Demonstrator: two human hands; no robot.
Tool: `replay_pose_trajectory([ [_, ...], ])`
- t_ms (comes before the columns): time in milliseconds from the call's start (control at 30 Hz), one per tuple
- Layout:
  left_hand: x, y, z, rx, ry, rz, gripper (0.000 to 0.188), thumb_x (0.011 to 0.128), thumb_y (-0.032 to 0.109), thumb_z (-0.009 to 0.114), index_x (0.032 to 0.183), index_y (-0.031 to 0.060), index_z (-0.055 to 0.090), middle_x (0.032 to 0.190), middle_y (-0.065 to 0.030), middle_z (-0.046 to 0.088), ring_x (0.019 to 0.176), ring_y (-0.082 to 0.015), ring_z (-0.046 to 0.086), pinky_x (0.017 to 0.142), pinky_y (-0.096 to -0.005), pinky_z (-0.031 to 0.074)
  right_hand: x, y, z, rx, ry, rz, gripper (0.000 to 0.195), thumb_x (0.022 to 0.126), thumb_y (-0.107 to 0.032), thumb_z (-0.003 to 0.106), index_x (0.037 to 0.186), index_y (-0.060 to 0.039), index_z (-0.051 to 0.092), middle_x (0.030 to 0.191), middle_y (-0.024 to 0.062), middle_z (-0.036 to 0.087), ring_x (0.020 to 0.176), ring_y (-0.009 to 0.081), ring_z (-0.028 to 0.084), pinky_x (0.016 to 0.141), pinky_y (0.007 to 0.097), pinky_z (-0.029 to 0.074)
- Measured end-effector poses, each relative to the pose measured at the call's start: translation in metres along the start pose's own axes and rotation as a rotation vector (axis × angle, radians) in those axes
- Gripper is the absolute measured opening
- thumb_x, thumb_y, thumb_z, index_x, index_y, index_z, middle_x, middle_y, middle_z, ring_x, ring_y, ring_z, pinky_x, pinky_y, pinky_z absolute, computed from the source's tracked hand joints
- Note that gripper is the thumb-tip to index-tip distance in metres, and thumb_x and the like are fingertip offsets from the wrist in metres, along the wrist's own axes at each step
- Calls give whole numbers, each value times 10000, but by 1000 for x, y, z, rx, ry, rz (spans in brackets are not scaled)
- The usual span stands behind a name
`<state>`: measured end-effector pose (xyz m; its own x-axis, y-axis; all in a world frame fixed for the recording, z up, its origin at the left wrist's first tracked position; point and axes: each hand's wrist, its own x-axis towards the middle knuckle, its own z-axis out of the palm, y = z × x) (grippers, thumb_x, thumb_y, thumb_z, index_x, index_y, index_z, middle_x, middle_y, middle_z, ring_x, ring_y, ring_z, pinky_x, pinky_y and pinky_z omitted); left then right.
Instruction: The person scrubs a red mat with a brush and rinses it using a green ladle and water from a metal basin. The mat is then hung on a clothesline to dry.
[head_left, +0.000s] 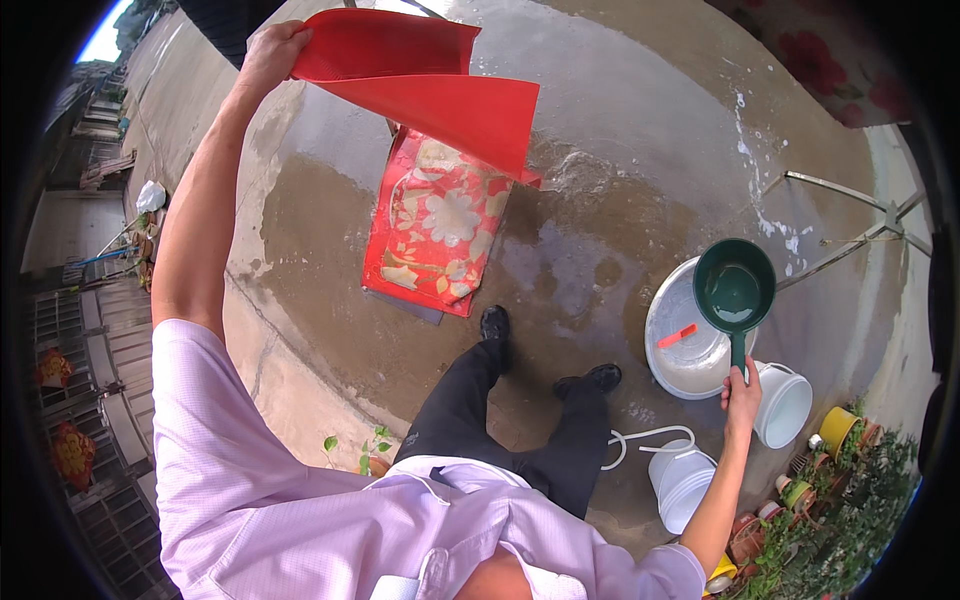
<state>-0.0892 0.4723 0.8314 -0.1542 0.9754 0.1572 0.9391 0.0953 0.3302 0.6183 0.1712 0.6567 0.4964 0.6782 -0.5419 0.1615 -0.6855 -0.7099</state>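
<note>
My left hand (277, 52) grips the left edge of a red flexible mat (450, 112), holding it up so that it folds over itself and hangs to the right. Partly behind it, a red mat with a pale floral pattern (442, 225) lies flat, a grey edge showing beneath. What supports it is hidden. On the right, my right hand (741, 397) holds the handle of a green plastic dipper (735, 285). Its bowl faces up with a glossy patch inside, possibly water. Below the dipper is a round pale basin (667, 367) containing a small orange-red tool (677, 336).
Wet concrete (585, 247) surrounds my feet. A white bucket (784, 405) and another white bucket (682, 487) stand at right, near a white hose (652, 433). A metal frame (840, 191) stands beyond the basin. Potted plants (825, 495) line the lower right.
</note>
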Motion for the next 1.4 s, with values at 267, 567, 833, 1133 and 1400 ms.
replay_pose_trajectory([
  [267,52,45,-23,382,-62,575,228,934,205,490,1043,67,636,848,-158,659,786,-321,629,706,-363,504,-66,12,-32,287,114,149,511,888,-148,578,1344,-8,394,697,30,537,495,57,453,378,185,325],
  [567,45,56,-45,767,-73,907,96,854,61,544,912,71,621,872,-54,580,897,-238,557,773,-348,467,-80,107,-64,339,258,371,372,887,-147,566,1231,-51,462,666,19,526,479,61,462,362,184,330],
  [833,-28,2,-52,781,-58,739,148,783,54,577,915,90,633,869,-30,515,898,-217,505,784,-328,417,-100,152,-77,334,341,489,327,876,-153,567,1174,-72,459,640,12,510,450,68,449,340,187,315],
  [1133,-135,-96,63,532,60,89,196,919,160,467,1082,145,574,772,-117,665,647,-315,636,553,-424,499,-112,160,-91,343,438,610,405,870,-159,583,1245,-106,441,658,28,529,470,77,466,363,189,334],
  [1400,-161,-115,105,-622,285,-677,282,938,128,411,1055,-23,617,697,-83,652,562,-154,638,447,-272,499,-117,136,-97,318,490,649,393,852,-176,608,1220,-131,478,697,26,554,509,76,486,404,178,346],
])
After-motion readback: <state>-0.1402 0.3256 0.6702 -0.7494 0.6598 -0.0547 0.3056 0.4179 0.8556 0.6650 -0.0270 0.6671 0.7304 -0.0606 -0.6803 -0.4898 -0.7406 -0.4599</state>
